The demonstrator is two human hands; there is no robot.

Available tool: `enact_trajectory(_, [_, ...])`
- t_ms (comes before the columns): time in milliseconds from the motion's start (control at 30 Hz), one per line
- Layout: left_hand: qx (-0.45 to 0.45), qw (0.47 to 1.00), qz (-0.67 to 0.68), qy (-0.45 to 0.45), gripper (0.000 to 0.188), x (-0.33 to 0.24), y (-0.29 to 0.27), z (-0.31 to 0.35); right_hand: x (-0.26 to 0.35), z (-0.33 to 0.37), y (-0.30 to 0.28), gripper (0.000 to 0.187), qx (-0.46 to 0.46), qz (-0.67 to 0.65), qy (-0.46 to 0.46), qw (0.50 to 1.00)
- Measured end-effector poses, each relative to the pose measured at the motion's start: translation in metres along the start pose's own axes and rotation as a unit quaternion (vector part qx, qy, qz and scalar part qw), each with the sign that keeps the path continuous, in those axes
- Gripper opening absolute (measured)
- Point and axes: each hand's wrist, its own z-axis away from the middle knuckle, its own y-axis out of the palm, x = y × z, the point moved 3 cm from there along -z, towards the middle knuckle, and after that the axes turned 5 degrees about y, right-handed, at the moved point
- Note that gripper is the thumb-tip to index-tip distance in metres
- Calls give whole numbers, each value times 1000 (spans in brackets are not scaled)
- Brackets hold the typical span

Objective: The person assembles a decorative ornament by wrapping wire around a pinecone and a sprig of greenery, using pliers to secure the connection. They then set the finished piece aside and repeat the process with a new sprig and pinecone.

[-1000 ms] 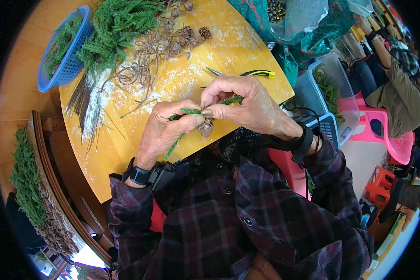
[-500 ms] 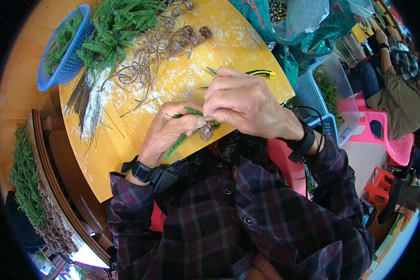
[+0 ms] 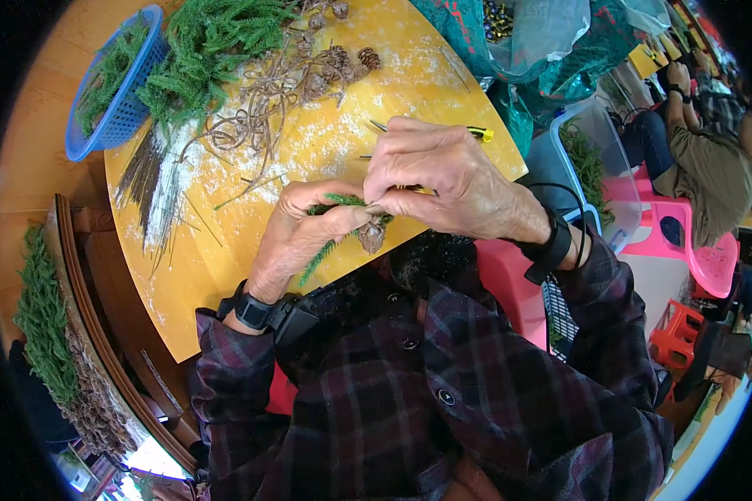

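Observation:
Over the near edge of the yellow table (image 3: 184, 313), my left hand (image 3: 309, 221) pinches a green artificial pine sprig (image 3: 317, 260). Its needles poke out above and below my fingers. A brown pine cone (image 3: 372, 237) hangs just under the fingertips, against the sprig. My right hand (image 3: 434, 175) meets the left at the thumbs, its fingers closed on the sprig's stem end; exactly what they grip is hidden. Behind my right hand lie pliers (image 3: 481, 134) with yellow-and-black handles, mostly covered by the hand.
Pine greenery (image 3: 226, 50), brown stems with cones (image 3: 259, 104) and a bundle of thin dark wires (image 3: 146, 179) lie across the table. A blue basket (image 3: 129, 100) stands at the left, green bags (image 3: 551, 75) at the back right. Beyond the table sit a plastic bin (image 3: 589, 167) and another person (image 3: 718, 159).
My right hand has shifted and turned slightly, covering more of the pliers. The sprig and cone have moved a little; my left hand stays almost in place.

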Motion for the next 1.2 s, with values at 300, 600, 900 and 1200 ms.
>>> enact_trajectory(300, [30, 997, 65, -30, 13, 0, 4, 2, 9, -4, -7, 21, -2, 50, -46, 998])
enact_trajectory(600, [-11, 1000, 6, 8, 10, -1, 1, 4, -1, -3, -5, 23, -16, 57, -62, 996])
enact_trajectory(900, [-56, 995, -8, 77, 9, -7, 10, 0, -7, -6, -1, 13, 17, 71, 22, 997])
enact_trajectory(1200, [10, 1000, -17, 17, 12, 1, -1, 2, -15, 0, -8, 12, 142, -141, 238, 950])
